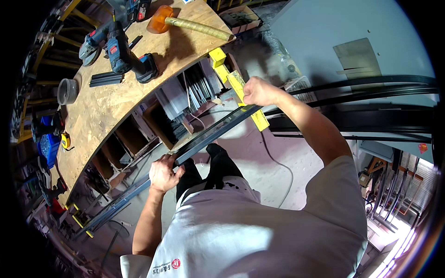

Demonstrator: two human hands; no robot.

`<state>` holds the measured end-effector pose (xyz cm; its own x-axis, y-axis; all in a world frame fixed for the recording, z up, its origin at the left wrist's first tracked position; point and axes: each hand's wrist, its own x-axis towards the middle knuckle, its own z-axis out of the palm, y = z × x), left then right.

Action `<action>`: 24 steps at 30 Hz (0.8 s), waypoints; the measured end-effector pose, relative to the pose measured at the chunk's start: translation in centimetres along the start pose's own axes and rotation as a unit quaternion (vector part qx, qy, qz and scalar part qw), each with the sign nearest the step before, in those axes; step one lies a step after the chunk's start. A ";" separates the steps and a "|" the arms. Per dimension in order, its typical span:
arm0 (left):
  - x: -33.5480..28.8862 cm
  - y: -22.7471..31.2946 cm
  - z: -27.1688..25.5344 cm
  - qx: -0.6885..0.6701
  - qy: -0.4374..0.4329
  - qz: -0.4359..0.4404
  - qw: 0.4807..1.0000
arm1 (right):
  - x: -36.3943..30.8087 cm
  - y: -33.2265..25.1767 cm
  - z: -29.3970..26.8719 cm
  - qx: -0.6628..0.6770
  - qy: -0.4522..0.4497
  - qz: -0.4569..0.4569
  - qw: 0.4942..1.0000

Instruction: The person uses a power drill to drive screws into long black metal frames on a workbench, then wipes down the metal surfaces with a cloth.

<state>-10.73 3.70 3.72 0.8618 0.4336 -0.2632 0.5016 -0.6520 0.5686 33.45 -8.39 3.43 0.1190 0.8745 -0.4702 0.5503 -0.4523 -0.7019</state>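
Observation:
A long dark grey metal profile (208, 137) runs slantwise across in front of my body, from the lower left up to the right. My left hand (162, 173) is closed around its middle, thumb on the near side. Close to its right end, my right hand (260, 91) is curled shut above the profile, beside a yellow support bar (261, 121). Whatever the right fingers pinch is hidden. The profile's right end rests at the yellow bar; its far left part passes near another yellow support (79, 221).
A wooden workbench (109, 104) carries a cordless drill (121, 51), an angle grinder (91, 46), an orange-headed mallet (160, 19), short black strips (105, 79) and a yellow tape measure (66, 140). Long black profiles (380, 116) jut in from the right. A cable (285, 169) lies on the floor.

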 end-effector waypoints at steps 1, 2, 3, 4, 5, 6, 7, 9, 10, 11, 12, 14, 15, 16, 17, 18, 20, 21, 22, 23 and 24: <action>0.0 0.0 0.0 0.002 0.000 -0.001 1.000 | 0.0 -0.5 0.4 0.009 -0.011 0.002 1.000; 0.1 0.0 0.0 0.006 -0.001 -0.001 1.000 | 0.1 -0.8 0.5 -0.003 -0.029 -0.008 1.000; 0.0 0.0 0.0 0.010 -0.003 -0.002 1.000 | 0.1 -1.3 0.7 0.016 -0.032 -0.012 0.999; 0.0 0.1 0.0 0.013 -0.005 -0.002 1.000 | 0.1 -1.7 0.8 0.035 -0.036 -0.016 0.999; 0.1 0.2 -0.1 0.014 -0.006 -0.003 1.000 | 0.3 -1.8 1.1 0.044 -0.030 -0.037 0.998; 0.2 0.4 -0.2 0.013 -0.007 -0.004 1.000 | 0.5 -1.9 1.3 0.052 -0.025 -0.057 0.997; 0.3 0.5 -0.2 0.013 -0.009 -0.005 1.000 | 0.7 -1.9 1.6 0.061 -0.019 -0.077 0.995; 0.6 0.2 -0.1 0.013 -0.019 -0.013 1.000 | 1.6 -2.6 2.9 0.038 -0.042 -0.126 0.990; 0.6 0.2 -0.2 0.013 -0.024 -0.017 0.999 | 1.8 -2.9 3.5 0.026 -0.052 -0.150 0.987; 0.5 0.4 -0.2 0.024 -0.028 -0.016 0.999 | 1.8 -2.6 4.4 0.089 -0.028 -0.131 0.987; 0.5 0.5 -0.2 0.022 -0.028 -0.021 0.999 | 2.0 -2.5 4.7 0.119 -0.012 -0.101 0.988; 0.7 0.7 -0.2 0.018 -0.031 -0.029 0.999 | 2.3 -2.5 5.3 0.177 0.021 -0.040 0.983; 0.8 0.9 -0.3 0.020 -0.030 -0.033 0.999 | 2.3 -2.9 5.6 0.233 0.012 -0.002 0.972; 1.0 0.9 -0.3 0.022 -0.031 -0.034 0.999 | 1.6 -3.5 5.5 0.243 0.005 0.010 0.970; 1.1 1.0 -0.2 0.023 -0.033 -0.035 0.999 | 1.6 -3.5 5.4 0.229 -0.009 -0.013 0.973; 1.2 0.9 -0.2 0.027 -0.038 -0.035 0.998 | 1.7 -3.3 5.6 0.219 -0.021 -0.034 0.975; 1.1 0.9 0.0 0.029 -0.044 -0.039 0.998 | 1.8 -3.2 5.7 0.238 -0.025 -0.017 0.971; 1.0 0.8 0.1 0.032 -0.046 -0.044 0.997 | 1.7 -3.7 5.5 0.242 -0.017 -0.021 0.970; 1.2 0.8 0.1 0.035 -0.046 -0.045 0.997 | 1.6 -4.0 5.4 0.243 -0.007 -0.024 0.970; 1.3 1.0 -0.1 0.039 -0.054 -0.047 0.997 | 1.5 -3.7 6.5 0.280 0.017 -0.091 0.956; 1.3 1.0 0.2 0.033 -0.048 -0.047 0.997 | 0.9 -5.6 6.5 0.289 0.022 -0.109 0.951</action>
<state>-9.10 3.44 3.83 0.8123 0.4349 -0.3886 0.5817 -0.6518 0.4865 25.12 -6.22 3.43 0.0955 0.9590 -0.2670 0.0206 -0.2700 -0.9626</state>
